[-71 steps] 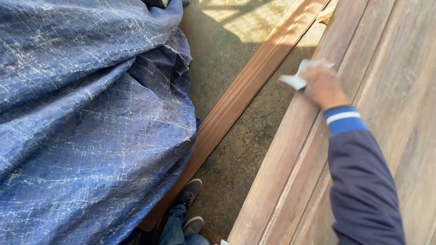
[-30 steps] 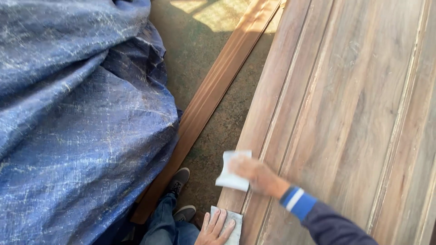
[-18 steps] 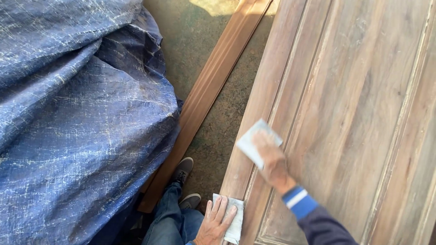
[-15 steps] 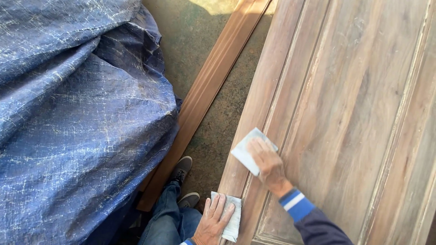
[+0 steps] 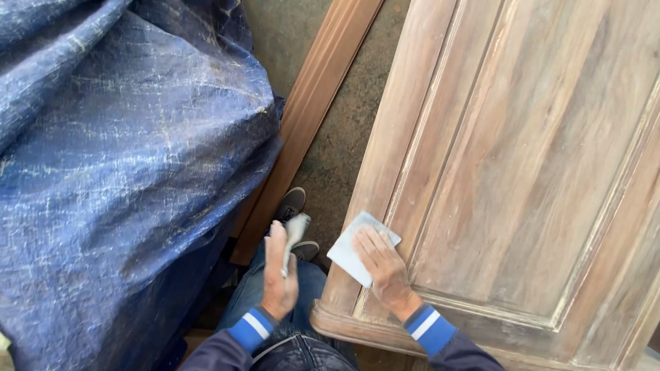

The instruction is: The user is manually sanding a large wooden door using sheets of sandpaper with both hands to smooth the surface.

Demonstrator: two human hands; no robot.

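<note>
A large weathered wooden door panel lies flat in front of me, its moulded near edge at the bottom. My right hand presses a pale sheet of sandpaper flat on the door's left rail near the corner. My left hand is lifted off the door and grips a second folded pale sheet, held over my legs just left of the door's edge.
A big blue tarpaulin covers a bulky heap on the left. A long brown moulded wooden strip lies on the concrete floor between tarpaulin and door. My grey shoes and jeans show below.
My right hand slid the sandpaper down the rail from the far end to the near corner. My left hand, earlier flat on a sheet at the door's edge, has lifted away holding it.
</note>
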